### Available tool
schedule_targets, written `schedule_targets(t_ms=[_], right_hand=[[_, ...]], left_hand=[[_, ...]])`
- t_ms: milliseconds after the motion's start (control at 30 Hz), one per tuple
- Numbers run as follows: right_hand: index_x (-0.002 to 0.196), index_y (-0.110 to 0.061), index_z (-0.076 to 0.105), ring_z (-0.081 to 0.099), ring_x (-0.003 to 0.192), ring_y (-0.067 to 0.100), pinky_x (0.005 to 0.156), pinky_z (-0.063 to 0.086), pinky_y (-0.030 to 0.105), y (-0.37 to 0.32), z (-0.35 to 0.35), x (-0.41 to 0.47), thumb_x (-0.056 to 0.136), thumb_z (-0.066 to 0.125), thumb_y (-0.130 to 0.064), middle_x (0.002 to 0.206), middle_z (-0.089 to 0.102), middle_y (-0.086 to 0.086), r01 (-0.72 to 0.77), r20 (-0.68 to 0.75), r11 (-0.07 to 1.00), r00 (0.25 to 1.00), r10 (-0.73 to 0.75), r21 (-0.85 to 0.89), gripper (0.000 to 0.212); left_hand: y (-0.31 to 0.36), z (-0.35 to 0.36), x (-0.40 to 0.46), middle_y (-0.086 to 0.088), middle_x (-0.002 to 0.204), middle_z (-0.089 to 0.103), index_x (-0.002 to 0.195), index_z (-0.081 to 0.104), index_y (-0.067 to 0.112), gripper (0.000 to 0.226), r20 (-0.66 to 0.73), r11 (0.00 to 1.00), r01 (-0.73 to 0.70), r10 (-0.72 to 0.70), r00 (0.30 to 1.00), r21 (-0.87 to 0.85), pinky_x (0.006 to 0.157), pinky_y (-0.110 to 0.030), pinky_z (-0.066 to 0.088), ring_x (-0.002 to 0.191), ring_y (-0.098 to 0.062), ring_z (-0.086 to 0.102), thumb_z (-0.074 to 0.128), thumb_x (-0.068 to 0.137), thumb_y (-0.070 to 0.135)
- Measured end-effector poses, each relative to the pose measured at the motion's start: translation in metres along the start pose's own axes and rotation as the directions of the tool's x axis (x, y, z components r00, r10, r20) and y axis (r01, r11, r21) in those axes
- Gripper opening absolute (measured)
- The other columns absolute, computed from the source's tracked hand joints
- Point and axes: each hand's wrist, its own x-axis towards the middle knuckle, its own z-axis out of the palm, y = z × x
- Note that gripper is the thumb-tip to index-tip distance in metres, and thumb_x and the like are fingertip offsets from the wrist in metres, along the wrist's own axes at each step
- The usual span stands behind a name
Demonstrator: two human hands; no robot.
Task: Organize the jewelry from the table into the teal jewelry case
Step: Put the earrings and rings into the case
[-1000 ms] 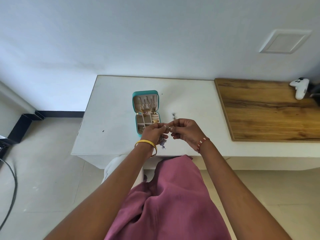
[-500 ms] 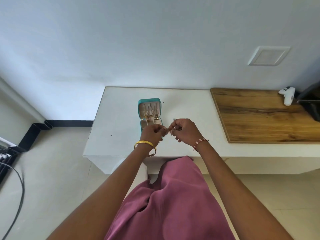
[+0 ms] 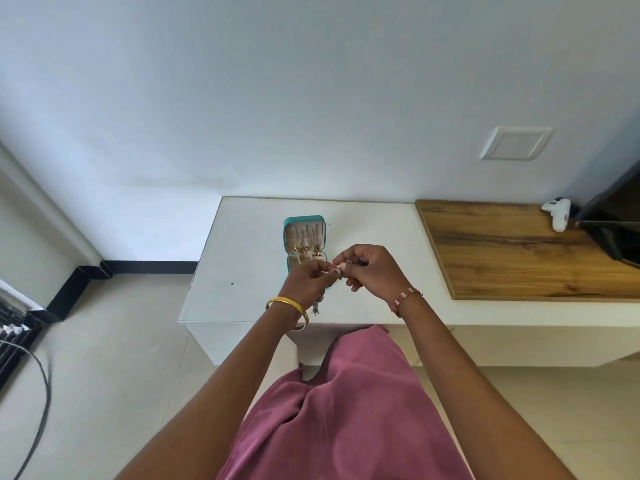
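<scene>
The teal jewelry case point(image 3: 286, 233) lies open on the white table point(image 3: 242, 258), its lid flat behind the base, with gold pieces hanging in the lid and in the compartments. My left hand point(image 3: 306, 282) and my right hand point(image 3: 372, 270) meet just in front of the case. Both pinch a small silver earring point(image 3: 350, 262) between their fingertips. A dangling purple-grey part of the jewelry point(image 3: 316, 308) hangs below my left wrist. My hands hide the front of the case.
A wooden board point(image 3: 519, 251) covers the table's right part, with a white game controller point(image 3: 557, 213) at its back and a dark screen point(image 3: 613, 220) at the far right. Cables lie on the floor at the left. My pink garment fills the lower middle.
The camera has tilted up, so table and hands sit higher and farther. My hands stay together on the small piece and have shifted slightly toward the case.
</scene>
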Motion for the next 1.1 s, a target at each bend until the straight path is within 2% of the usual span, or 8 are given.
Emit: schedule_targets(t_ms=[133, 267, 367, 600, 667, 767, 933, 1100], right_hand=[[0.101, -0.002, 0.067, 0.055, 0.057, 0.015, 0.055, 0.051, 0.018, -0.007, -0.001, -0.009, 0.086, 0.053, 0.004, 0.073, 0.062, 0.011, 0.027, 0.011, 0.993, 1.0, -0.028, 0.112, 0.021], [0.099, -0.005, 0.067, 0.055, 0.057, 0.014, 0.053, 0.05, 0.018, -0.011, 0.001, -0.016, 0.086, 0.054, 0.003, 0.072, 0.062, 0.007, 0.034, -0.017, 0.981, 0.999, -0.032, 0.19, 0.02], [0.095, -0.008, 0.068, 0.051, 0.056, 0.015, 0.052, 0.046, 0.02, -0.012, 0.001, -0.019, 0.086, 0.056, 0.0, 0.07, 0.061, 0.008, 0.049, -0.026, 0.981, 0.999, -0.045, 0.186, 0.017], [0.096, -0.009, 0.067, 0.05, 0.057, 0.014, 0.052, 0.045, 0.018, -0.018, 0.001, -0.026, 0.089, 0.052, 0.0, 0.067, 0.058, 0.001, 0.096, 0.012, 0.979, 0.995, -0.1, 0.18, 0.019], [0.096, -0.01, 0.068, 0.05, 0.057, 0.014, 0.051, 0.045, 0.017, -0.019, 0.0, -0.027, 0.089, 0.053, -0.002, 0.067, 0.059, 0.002, 0.1, -0.008, 0.982, 0.995, -0.1, 0.158, 0.018], [0.095, -0.008, 0.067, 0.048, 0.054, 0.013, 0.047, 0.043, 0.016, -0.019, -0.002, -0.028, 0.089, 0.055, -0.007, 0.064, 0.057, 0.004, 0.074, -0.019, 0.985, 0.997, -0.072, 0.153, 0.013], [0.091, -0.001, 0.063, 0.049, 0.05, 0.015, 0.046, 0.041, 0.019, -0.021, 0.0, -0.027, 0.095, 0.047, -0.017, 0.062, 0.056, 0.008, -0.032, 0.042, 0.984, 0.999, 0.025, 0.174, 0.023], [0.073, -0.005, 0.058, 0.053, 0.044, 0.014, 0.043, 0.042, 0.02, -0.025, 0.005, -0.029, 0.094, 0.047, -0.02, 0.054, 0.061, 0.007, -0.278, 0.225, 0.776, 0.958, 0.179, 0.567, 0.028]], left_hand=[[0.003, -0.008, -0.005, -0.004, 0.068, 0.059, 0.09, 0.067, 0.006, 0.013, -0.038, 0.957, -0.147, 0.162, 0.986, 0.25, 0.06, -0.02, 0.042, 0.053, -0.001, 0.051, 0.062, 0.084, 0.016], [0.013, -0.013, -0.011, -0.007, 0.078, 0.062, 0.093, 0.067, 0.002, 0.016, -0.01, 0.919, -0.208, 0.224, 0.974, 0.335, 0.066, -0.02, 0.044, 0.07, -0.015, 0.055, 0.059, 0.086, 0.013], [0.019, -0.016, -0.013, 0.001, 0.07, 0.055, 0.094, 0.064, 0.001, 0.017, 0.067, 0.951, -0.162, 0.149, 0.987, 0.265, 0.055, -0.013, 0.036, 0.06, -0.007, 0.045, 0.051, 0.09, 0.01], [0.018, -0.016, -0.014, 0.004, 0.042, 0.037, 0.058, 0.046, 0.011, 0.022, 0.125, 0.96, 0.08, -0.048, 0.991, -0.268, 0.048, -0.022, 0.026, 0.048, -0.013, 0.03, 0.05, 0.08, 0.009], [0.018, -0.015, -0.016, 0.007, 0.04, 0.036, 0.056, 0.05, 0.012, 0.016, 0.127, 0.969, 0.062, -0.033, 0.991, -0.239, 0.048, -0.022, 0.027, 0.042, -0.009, 0.031, 0.055, 0.068, 0.02], [0.016, -0.015, -0.015, 0.002, 0.045, 0.042, 0.062, 0.061, 0.012, 0.019, 0.088, 0.994, -0.006, 0.016, 0.996, -0.112, 0.05, -0.023, 0.03, 0.04, -0.007, 0.034, 0.059, 0.081, 0.014], [0.015, -0.014, -0.014, 0.006, 0.042, 0.042, 0.057, 0.051, 0.01, 0.033, 0.088, 0.977, -0.005, 0.024, 0.996, -0.213, 0.048, -0.022, 0.03, 0.043, -0.009, 0.034, 0.045, 0.09, 0.006], [0.018, -0.011, -0.017, 0.0, 0.047, 0.046, 0.056, 0.047, 0.009, 0.033, 0.126, 0.96, 0.009, 0.028, 0.992, -0.28, 0.045, -0.019, 0.035, 0.044, -0.011, 0.042, 0.045, 0.088, 0.009]])
